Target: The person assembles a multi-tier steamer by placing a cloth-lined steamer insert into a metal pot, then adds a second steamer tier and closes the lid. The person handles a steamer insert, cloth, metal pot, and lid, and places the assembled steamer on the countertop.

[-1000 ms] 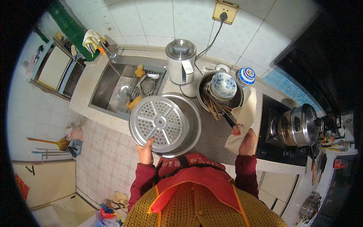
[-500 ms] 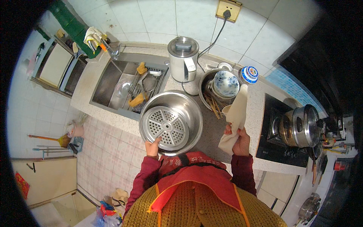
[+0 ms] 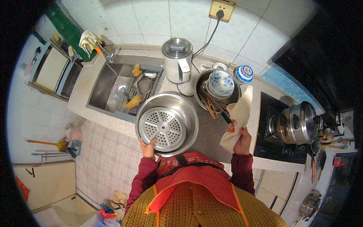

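My left hand [image 3: 148,147] is closed on the near-left rim of a round stainless steel steamer pot [image 3: 191,123], its thumb on the inner side. A perforated steamer plate [image 3: 163,128] shows in the pot; I cannot tell whether it is a separate piece. To the right, my right hand [image 3: 242,143] grips a cream cloth [image 3: 241,109]. The cloth stretches up and away, with a loose end hanging below the fingers. Beyond the cloth stands a metal basin [image 3: 200,97] holding a blue-and-white bowl [image 3: 221,83], other dishes and several chopsticks [image 3: 211,107]. A dark handle [image 3: 225,117] protrudes beside the cloth.
An electric kettle [image 3: 177,62] stands behind the pot, its cord [image 3: 206,43] running to a wall socket. Left is a sink [image 3: 99,81] with a drying rack [image 3: 130,96]. Right, a cooktop [image 3: 261,143] carries a lidded pot [image 3: 300,123]. A blue-lidded container [image 3: 244,73] sits by the wall.
The cloth's far end has swung a little to the right, exposing more of the dark handle. My left hand stays on the pot. The whole view has shifted slightly.
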Tool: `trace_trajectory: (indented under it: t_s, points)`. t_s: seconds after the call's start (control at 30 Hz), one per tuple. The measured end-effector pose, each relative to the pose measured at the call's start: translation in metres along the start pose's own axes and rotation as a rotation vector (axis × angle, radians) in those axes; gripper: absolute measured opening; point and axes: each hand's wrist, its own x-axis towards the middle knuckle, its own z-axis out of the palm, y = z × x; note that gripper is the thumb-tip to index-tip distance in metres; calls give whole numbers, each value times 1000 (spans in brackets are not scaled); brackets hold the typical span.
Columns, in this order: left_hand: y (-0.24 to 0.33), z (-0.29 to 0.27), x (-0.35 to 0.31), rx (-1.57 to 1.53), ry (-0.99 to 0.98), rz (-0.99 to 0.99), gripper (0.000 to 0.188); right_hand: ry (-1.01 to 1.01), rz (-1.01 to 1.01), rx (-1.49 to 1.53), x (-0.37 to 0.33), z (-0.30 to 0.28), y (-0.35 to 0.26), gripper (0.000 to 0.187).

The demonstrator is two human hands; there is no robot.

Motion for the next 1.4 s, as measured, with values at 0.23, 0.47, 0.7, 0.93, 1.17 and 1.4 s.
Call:
trace_trajectory:
  t_s: [0.23,0.47,0.7,0.93,1.17,1.4]
  points:
    - [13,1,-8,91,-26,48,39,182,-101,96,-4,-3,-14,53]
    - [96,25,-41,271,-140,375,34,212,-505,-935,-1,-2,-37,32]
    - [129,124,-47,-213,-479,88,41,-266,292,-508,-8,14,-50,45]
    - [107,207,-69,-171,-876,-178,44,186,272,-433,5,-6,-99,26]
    - [86,201,-65,-47,-984,-106,65,147,-83,-685,37,-37,-169,22]
    - [85,141,-37,85,-715,-193,49,227,-95,-1067,98,-88,-161,17]
